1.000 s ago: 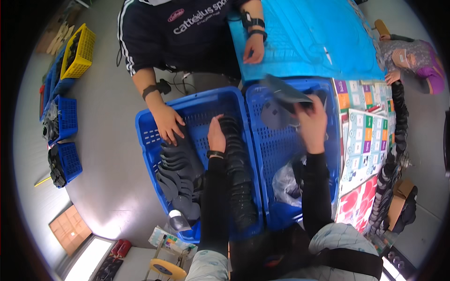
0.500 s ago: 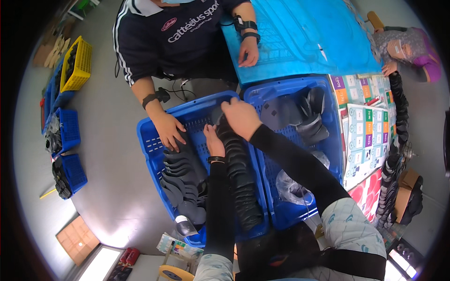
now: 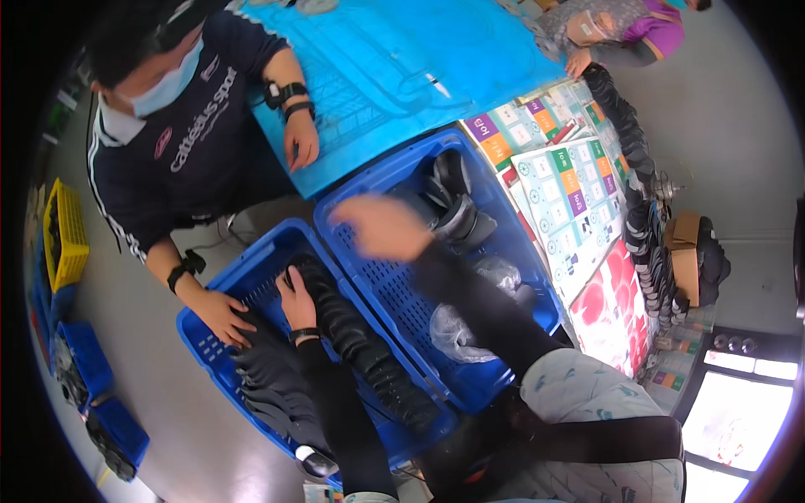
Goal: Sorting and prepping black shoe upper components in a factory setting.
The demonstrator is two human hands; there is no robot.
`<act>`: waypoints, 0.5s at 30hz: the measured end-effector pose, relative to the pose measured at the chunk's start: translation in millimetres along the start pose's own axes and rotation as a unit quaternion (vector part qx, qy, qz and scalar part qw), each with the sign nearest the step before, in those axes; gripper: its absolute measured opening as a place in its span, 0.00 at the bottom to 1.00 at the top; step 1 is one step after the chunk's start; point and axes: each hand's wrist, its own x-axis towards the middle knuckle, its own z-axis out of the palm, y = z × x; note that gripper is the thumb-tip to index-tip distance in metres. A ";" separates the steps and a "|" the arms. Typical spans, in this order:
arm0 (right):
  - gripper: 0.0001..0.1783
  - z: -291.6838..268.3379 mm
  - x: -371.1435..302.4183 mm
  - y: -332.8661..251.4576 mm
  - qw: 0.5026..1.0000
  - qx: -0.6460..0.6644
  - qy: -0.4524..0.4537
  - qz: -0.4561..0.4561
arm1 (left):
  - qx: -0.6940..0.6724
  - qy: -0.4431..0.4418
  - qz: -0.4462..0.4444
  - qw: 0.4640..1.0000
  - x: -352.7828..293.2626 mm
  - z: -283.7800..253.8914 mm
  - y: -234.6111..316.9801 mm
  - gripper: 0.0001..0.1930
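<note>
Two blue plastic crates sit side by side under the hands, both with perforated lattice floors. The left hand [image 3: 295, 300] lies flat, fingers loosely spread, on the top end of a long stack of black rubbery ribbed parts [image 3: 362, 352] in the left crate [image 3: 194, 335]; the stack runs from that hand back toward the person. The right hand [image 3: 381, 226] is motion-blurred above the right crate [image 3: 394, 293]; whether it is open or holding anything cannot be told. Beyond it lie dark curved moulded pieces [image 3: 453, 201], and nearer the body a crumpled clear plastic bag [image 3: 470, 323]. Left of the left hand, a co-worker's hand [image 3: 220, 317] presses on matte black flat pieces [image 3: 272, 381].
</note>
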 end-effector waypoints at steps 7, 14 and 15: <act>0.11 -82.0 -167.4 226.4 0.895 -0.396 -0.060 0.196 | 0.016 0.013 0.162 0.987 6.7 56.0 -1.1 0.23; 0.28 -112.1 -52.5 -15.6 0.984 0.078 0.157 0.030 | -0.025 0.001 0.032 0.999 -10.9 7.7 21.6 0.28; 0.26 -97.0 -28.2 -39.8 0.988 0.070 0.134 -0.025 | -0.027 0.004 0.034 0.999 -10.8 6.1 20.9 0.28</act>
